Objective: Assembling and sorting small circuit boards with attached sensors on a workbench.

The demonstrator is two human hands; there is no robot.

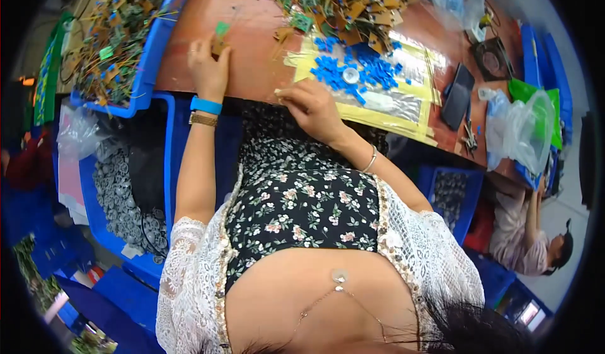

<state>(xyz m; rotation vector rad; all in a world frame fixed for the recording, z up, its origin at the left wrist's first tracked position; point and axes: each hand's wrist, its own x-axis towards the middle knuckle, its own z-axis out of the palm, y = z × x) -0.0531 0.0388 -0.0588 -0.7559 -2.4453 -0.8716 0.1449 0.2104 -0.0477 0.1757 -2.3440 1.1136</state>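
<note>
Near blue pieces [329, 70] and heaped boards [362, 4], the left hand [209, 70] pinches a brown board [218, 47], the right hand [312, 107] something indistinct [278, 92].

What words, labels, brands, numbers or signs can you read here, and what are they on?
No text can be read.
Small board at the left hand: too small.
Blue parts: too small.
Black phone: nothing legible.
Green bag: too blurred to read.
</note>
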